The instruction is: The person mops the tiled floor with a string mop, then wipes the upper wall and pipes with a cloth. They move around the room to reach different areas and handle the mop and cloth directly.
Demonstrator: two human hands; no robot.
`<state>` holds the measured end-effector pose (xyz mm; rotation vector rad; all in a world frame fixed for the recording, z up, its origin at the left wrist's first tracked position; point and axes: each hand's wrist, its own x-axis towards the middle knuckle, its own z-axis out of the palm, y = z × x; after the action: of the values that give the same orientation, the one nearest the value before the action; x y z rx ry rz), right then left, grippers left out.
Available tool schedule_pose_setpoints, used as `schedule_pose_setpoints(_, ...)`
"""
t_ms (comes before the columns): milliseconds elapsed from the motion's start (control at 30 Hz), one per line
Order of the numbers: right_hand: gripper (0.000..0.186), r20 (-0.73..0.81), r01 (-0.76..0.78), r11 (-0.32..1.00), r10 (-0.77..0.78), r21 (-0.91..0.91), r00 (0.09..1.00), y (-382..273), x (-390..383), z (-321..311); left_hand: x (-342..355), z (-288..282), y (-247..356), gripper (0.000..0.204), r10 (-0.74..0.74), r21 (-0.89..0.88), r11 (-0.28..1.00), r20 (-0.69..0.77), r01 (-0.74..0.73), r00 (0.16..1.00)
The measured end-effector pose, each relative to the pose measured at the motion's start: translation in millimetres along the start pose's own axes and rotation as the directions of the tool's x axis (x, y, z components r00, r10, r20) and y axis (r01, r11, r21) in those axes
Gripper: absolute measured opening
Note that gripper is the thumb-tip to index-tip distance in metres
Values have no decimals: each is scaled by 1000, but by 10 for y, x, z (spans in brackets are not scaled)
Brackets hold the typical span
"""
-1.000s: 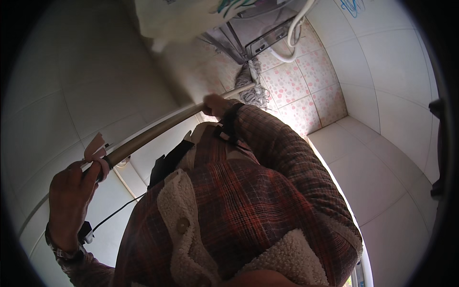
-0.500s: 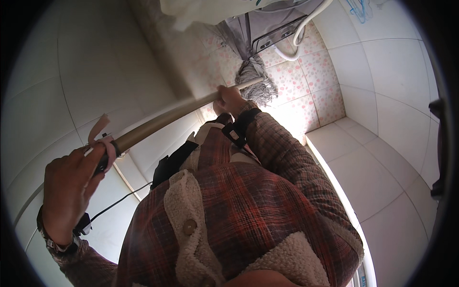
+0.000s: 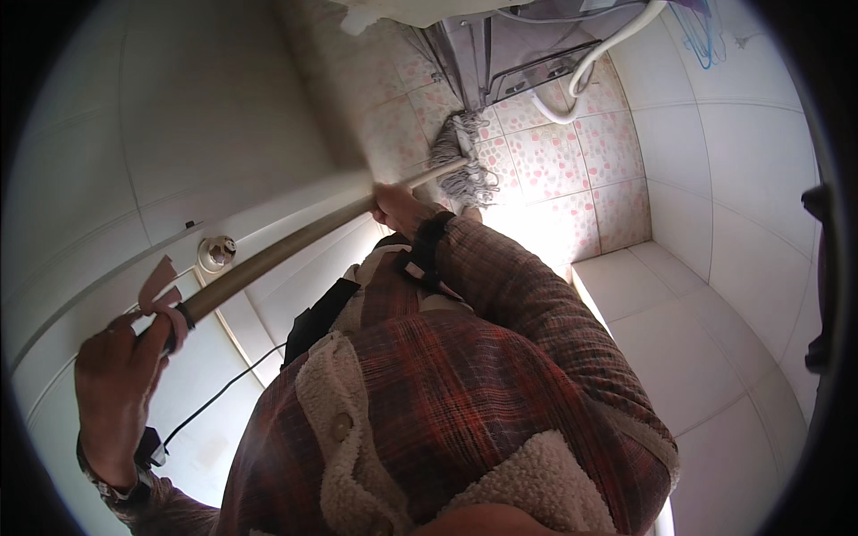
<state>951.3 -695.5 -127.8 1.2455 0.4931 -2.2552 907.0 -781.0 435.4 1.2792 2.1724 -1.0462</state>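
A mop with a long tan handle point(image 3: 284, 252) runs slantwise from lower left to the upper middle. My left hand point(image 3: 116, 384) is closed around its dark upper end, where a pink strip of cloth point(image 3: 164, 299) is tied. Farther down, my right hand point(image 3: 399, 212) grips the handle with its fingers wrapped round. The grey string mop head point(image 3: 466, 170) rests on the pink-spotted floor tiles point(image 3: 547, 163), close to the base of a grey appliance point(image 3: 509, 67).
A white hose point(image 3: 601, 54) curves down beside the appliance. White tiled walls point(image 3: 751, 170) stand at right, above a tiled ledge point(image 3: 657, 299). At left are a pale panel point(image 3: 223, 98) and a round door knob point(image 3: 215, 255). Blue hangers point(image 3: 700, 40) hang at the upper right.
The mop head has shifted left and slightly toward me on the floor. My right hand has moved left and nearer with the handle; my left hand has come slightly lower.
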Motion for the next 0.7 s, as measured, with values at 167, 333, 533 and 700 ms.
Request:
schedule_pose_setpoints(167, 21, 122, 118, 992, -122, 36, 985, -228, 171, 472, -39, -85, -5, 57, -40, 105, 993, -98, 50, 994)
schedule_pose_setpoints(333, 22, 551, 212, 976, -201, 45, 810, -904, 15, 876, -102, -270, -85, 52, -61, 193, 976, -203, 101, 977)
schedule_pose_setpoints(533, 32, 645, 422, 887, -214, -185, 733, -1318, -475, 1134, 395, 263, -1418, 52, -203, 120, 964, -235, 235, 951)
schedule_pose_setpoints(700, 36, 641, 711, 575, -378, -404, 669, -1249, -263, -225, 1218, 1135, -2704, 39, -320, 33, 946, -92, 324, 943)
